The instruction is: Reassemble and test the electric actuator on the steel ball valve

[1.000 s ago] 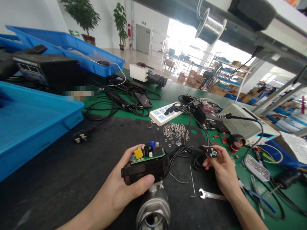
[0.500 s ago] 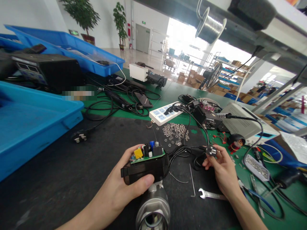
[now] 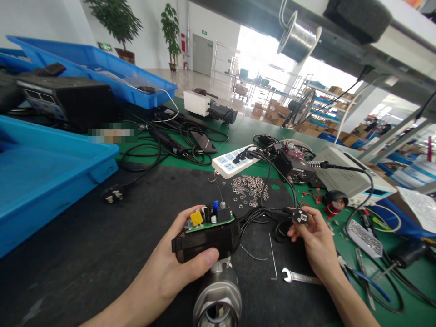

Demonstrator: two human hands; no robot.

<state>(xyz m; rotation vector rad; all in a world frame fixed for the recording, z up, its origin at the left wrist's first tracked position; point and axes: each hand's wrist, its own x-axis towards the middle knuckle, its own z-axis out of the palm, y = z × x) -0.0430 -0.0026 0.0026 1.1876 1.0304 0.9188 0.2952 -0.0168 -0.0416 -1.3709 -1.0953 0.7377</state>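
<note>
My left hand (image 3: 185, 259) is wrapped around a black actuator housing (image 3: 207, 243), thumb along its near side. A green circuit board (image 3: 197, 227) with yellow, blue and black components shows at the housing's top. Below it sits a steel valve body (image 3: 220, 290) with its threaded opening facing me. My right hand (image 3: 315, 231) grips a black power plug (image 3: 300, 216), its pins facing up toward me. The plug's black cable (image 3: 257, 212) loops across the mat toward the housing. Beneath my right wrist lies an open-end wrench (image 3: 301, 276), with a hex key (image 3: 273, 256) to its left.
A white power strip (image 3: 226, 169) and many loose nuts (image 3: 248, 186) lie beyond the housing. Blue bins (image 3: 68, 172) stand left. Another plug (image 3: 114, 194) rests on the mat. At right are a soldering station (image 3: 296, 170), pliers (image 3: 361, 274) and a small tray of parts (image 3: 366, 238).
</note>
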